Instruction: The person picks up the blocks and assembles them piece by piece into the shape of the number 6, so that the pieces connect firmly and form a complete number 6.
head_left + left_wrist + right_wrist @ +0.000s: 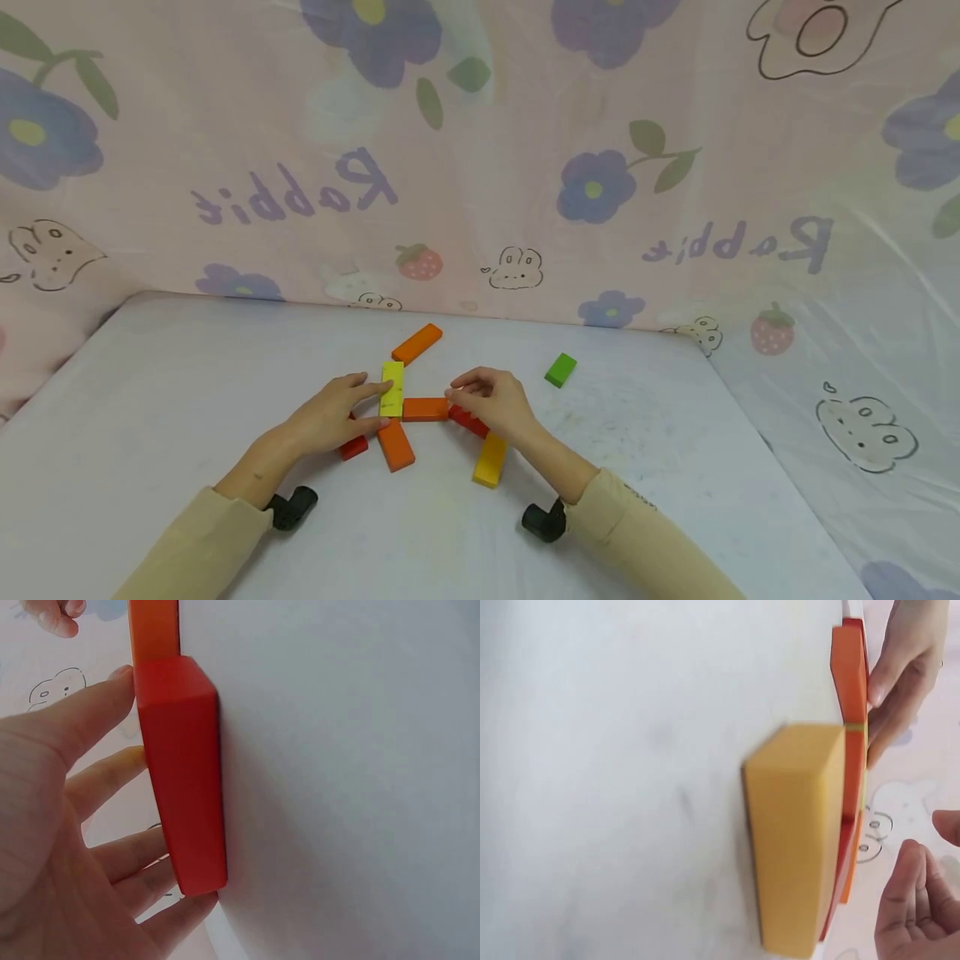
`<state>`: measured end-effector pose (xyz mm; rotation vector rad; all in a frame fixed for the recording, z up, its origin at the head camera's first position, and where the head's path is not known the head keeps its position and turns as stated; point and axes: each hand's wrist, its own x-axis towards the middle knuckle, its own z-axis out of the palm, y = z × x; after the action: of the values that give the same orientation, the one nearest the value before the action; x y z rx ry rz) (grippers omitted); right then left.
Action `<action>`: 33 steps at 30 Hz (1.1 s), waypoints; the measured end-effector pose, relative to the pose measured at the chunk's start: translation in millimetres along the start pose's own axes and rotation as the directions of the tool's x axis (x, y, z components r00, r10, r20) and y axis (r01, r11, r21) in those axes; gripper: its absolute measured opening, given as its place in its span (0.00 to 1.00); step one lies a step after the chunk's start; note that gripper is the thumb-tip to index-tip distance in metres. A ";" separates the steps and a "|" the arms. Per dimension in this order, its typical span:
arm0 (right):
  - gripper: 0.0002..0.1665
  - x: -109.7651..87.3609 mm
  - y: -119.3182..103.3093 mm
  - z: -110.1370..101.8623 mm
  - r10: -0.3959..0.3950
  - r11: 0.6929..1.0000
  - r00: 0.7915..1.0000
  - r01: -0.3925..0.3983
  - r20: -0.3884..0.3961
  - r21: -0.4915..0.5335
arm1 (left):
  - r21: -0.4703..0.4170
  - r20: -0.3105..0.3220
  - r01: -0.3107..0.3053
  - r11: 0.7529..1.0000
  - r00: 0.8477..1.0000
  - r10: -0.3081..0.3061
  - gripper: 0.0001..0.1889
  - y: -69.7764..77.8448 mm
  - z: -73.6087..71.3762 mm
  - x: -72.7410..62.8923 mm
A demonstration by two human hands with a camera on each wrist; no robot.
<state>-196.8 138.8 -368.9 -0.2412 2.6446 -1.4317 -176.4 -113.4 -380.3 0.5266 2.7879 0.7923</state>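
Note:
My left hand (330,417) is spread over the left of a block layout. Its index fingertip touches a bright yellow block (392,392), and its thumb tip lies at the end of an orange block (397,447). Under this hand, a red block (354,448) is partly hidden; the left wrist view shows its long side (184,787). My right hand (501,407) hovers with bent, relaxed fingers over the joint of a middle orange block (424,409) and a second red block (467,419). Nothing shows between its thumb and fingers in the right wrist view.
An amber block (489,462) meets the second red block's near end. Beyond the yellow block lies a slanted orange block (417,343). A green block (561,370) sits apart, back right. Patterned cloth (465,167) stands behind the white tabletop (225,375).

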 end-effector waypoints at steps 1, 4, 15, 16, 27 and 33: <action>0.10 0.8 1.3 -1.7 0.007 1.000 1.000 -0.007 -0.009 -0.001 | -0.003 0.000 -0.001 1.000 1.000 0.001 0.30 0.3 0.0 0.1; 0.10 1.6 3.8 -7.3 0.015 1.000 0.999 -0.015 -0.036 -0.010 | -0.008 -0.002 -0.004 1.000 1.000 0.004 0.30 1.2 0.5 0.8; 0.11 4.9 13.3 -25.2 0.025 1.000 0.995 -0.024 -0.100 0.010 | -0.005 -0.002 0.007 1.000 1.000 -0.007 0.31 -0.7 1.9 1.5; 0.11 4.9 15.0 -27.1 0.028 1.000 0.994 -0.027 -0.108 0.010 | -0.005 -0.002 0.008 1.000 1.000 -0.008 0.31 -0.8 1.8 1.5; 0.12 2.1 38.9 -47.4 0.083 0.990 0.976 -0.104 -0.202 -0.096 | 0.003 -0.011 -0.005 1.000 1.000 0.005 0.30 -2.2 2.8 -0.3; 0.13 2.0 48.3 -59.1 0.109 0.986 0.963 -0.137 -0.245 -0.100 | 0.001 -0.014 -0.004 1.000 1.000 0.004 0.30 -1.2 2.6 -0.4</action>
<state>-213.5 212.8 -377.4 0.0914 2.8785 -1.3469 -175.6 -113.3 -383.1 0.5295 2.8007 0.7984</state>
